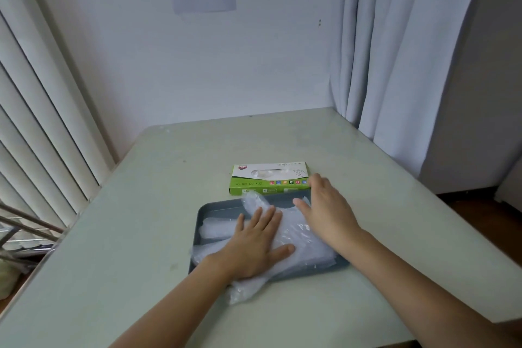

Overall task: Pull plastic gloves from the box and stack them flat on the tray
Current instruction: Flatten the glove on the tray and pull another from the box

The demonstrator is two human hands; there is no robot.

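Note:
A green and white glove box (269, 178) lies flat on the table just behind a grey tray (209, 210). Clear plastic gloves (299, 237) lie stacked on the tray, with cuffs spilling over its front edge onto the table. My left hand (254, 243) presses flat on the stack, fingers straight and spread. My right hand (324, 206) rests flat over the right part of the stack, fingers straight, its fingertips near the box's right end.
The pale table (141, 234) stands in a corner, with a white wall behind it, blinds on the left and a curtain (395, 51) on the right. A metal rack (25, 234) stands off the table's left edge.

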